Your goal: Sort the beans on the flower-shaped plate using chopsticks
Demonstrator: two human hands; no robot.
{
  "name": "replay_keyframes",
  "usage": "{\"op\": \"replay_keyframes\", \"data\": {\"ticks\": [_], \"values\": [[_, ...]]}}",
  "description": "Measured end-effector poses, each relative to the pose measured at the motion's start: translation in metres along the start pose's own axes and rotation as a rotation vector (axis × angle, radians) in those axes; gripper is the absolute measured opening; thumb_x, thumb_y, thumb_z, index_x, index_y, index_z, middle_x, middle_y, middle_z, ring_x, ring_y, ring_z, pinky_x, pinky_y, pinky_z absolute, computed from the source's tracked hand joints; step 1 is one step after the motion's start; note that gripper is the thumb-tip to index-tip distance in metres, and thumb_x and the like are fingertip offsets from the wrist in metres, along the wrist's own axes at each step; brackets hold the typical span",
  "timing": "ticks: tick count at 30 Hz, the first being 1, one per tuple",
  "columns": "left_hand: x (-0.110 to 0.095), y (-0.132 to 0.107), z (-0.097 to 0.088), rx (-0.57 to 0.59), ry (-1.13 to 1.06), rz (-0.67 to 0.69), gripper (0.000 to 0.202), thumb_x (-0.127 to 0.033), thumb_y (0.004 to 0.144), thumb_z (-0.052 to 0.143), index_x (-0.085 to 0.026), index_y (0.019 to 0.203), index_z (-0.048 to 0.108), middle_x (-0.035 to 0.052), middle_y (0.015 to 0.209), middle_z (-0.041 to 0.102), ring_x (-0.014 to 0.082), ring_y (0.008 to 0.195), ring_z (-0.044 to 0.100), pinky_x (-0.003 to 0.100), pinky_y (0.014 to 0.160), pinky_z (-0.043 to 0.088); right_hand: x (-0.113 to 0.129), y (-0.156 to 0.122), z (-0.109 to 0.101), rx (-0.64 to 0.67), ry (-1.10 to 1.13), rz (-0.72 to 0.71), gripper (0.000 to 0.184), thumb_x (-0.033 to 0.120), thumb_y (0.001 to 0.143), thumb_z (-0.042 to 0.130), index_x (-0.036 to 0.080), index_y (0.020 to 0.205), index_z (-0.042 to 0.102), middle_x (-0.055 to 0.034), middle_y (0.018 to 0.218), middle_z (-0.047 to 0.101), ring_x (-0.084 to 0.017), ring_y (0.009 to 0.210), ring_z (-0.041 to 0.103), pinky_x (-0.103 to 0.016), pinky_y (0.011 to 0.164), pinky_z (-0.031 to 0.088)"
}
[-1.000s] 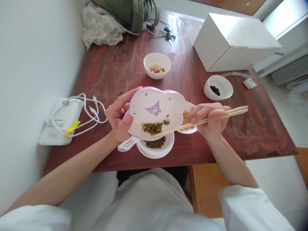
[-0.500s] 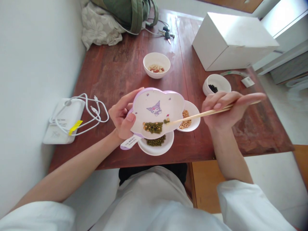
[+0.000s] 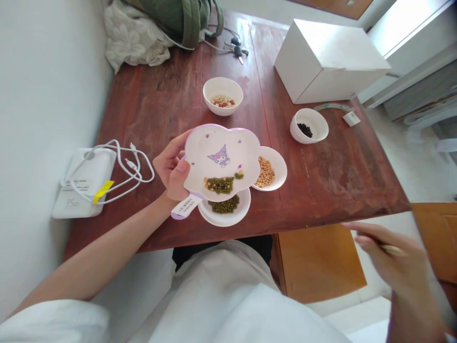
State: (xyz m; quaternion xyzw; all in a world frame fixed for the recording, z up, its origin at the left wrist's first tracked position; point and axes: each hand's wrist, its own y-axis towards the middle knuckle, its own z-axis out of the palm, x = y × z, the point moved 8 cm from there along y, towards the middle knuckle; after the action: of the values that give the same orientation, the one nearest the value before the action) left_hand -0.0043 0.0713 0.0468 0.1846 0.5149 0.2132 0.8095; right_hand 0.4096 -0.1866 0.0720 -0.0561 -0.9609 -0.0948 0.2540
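Four white bowls (image 3: 223, 110) stand on the counter (image 3: 160, 105); left hand (image 3: 174, 170) holds one cloud-shaped dish (image 3: 233, 166), blurred right hand (image 3: 403, 262) grips chopsticks (image 3: 394, 249).

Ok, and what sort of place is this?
Most likely a room in a home, though the view can't confirm it. The signs are keys lying on a wooden table, a green bag at its far end, and a cartoon-printed dish held above it.
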Motion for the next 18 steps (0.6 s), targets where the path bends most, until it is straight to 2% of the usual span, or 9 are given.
{"op": "replay_keyframes", "data": {"ticks": [1, 3, 6, 10, 14, 18], "values": [[0.0, 0.0, 0.0, -0.003, -0.002, 0.004, 0.042, -0.06, 0.084, 0.077, -0.026, 0.107, 0.087, 0.0053, 0.099, 0.084, 0.0188, 0.075, 0.078, 0.026, 0.06, 0.062, -0.002, -0.005, 0.023, 0.049, -0.016, 0.013, 0.024, 0.044, 0.097, 0.074, 0.026, 0.111, 0.081, -0.005, 0.09, 0.079, -0.015, 0.062, 0.069, -0.023, 0.055, 0.056], [0.001, -0.001, -0.002, -0.012, 0.001, 0.004, 0.045, -0.063, 0.083, 0.079, -0.025, 0.106, 0.087, 0.0051, 0.089, 0.082, 0.0167, 0.064, 0.073, 0.025, 0.051, 0.055, -0.011, -0.014, 0.06, 0.075, 0.026, 0.063, 0.031, 0.043, 0.097, 0.074, 0.024, 0.122, 0.078, -0.0024, 0.085, 0.076, -0.013, 0.062, 0.068, -0.02, 0.058, 0.057], [0.002, -0.002, -0.005, -0.016, 0.029, 0.01, 0.048, -0.066, 0.077, 0.082, -0.024, 0.099, 0.088, 0.0042, 0.075, 0.077, 0.0164, 0.055, 0.066, 0.027, 0.043, 0.047, -0.028, -0.025, 0.093, 0.055, 0.076, 0.081, 0.035, 0.041, 0.098, 0.074, 0.021, 0.126, 0.075, -0.0026, 0.088, 0.075, -0.013, 0.072, 0.072, -0.02, 0.066, 0.06], [0.005, 0.0, -0.006, 0.016, 0.059, 0.023, 0.051, -0.069, 0.076, 0.082, -0.024, 0.101, 0.087, 0.0047, 0.08, 0.078, 0.016, 0.052, 0.063, 0.03, 0.042, 0.045, -0.033, -0.028, 0.097, 0.006, 0.042, 0.003, 0.029, 0.038, 0.098, 0.075, 0.02, 0.121, 0.075, -0.0042, 0.093, 0.079, -0.015, 0.073, 0.075, -0.023, 0.068, 0.063], [0.004, 0.0, -0.003, 0.071, 0.029, 0.099, 0.051, -0.067, 0.087, 0.07, -0.024, 0.11, 0.085, 0.0047, 0.086, 0.081, 0.0133, 0.047, 0.059, 0.028, 0.036, 0.035, -0.02, -0.021, 0.094, 0.039, 0.022, -0.124, 0.02, 0.026, 0.097, 0.074, 0.022, 0.117, 0.074, -0.0057, 0.098, 0.08, -0.019, 0.072, 0.077, -0.027, 0.062, 0.064], [0.007, -0.001, -0.003, 0.084, 0.034, 0.103, 0.05, -0.067, 0.088, 0.069, -0.025, 0.111, 0.085, 0.0044, 0.092, 0.082, 0.015, 0.052, 0.064, 0.029, 0.037, 0.039, -0.007, -0.018, 0.093, 0.058, 0.063, -0.249, 0.034, 0.012, 0.094, 0.07, 0.028, 0.124, 0.073, -0.0034, 0.094, 0.078, -0.02, 0.069, 0.076, -0.028, 0.057, 0.063]]}}
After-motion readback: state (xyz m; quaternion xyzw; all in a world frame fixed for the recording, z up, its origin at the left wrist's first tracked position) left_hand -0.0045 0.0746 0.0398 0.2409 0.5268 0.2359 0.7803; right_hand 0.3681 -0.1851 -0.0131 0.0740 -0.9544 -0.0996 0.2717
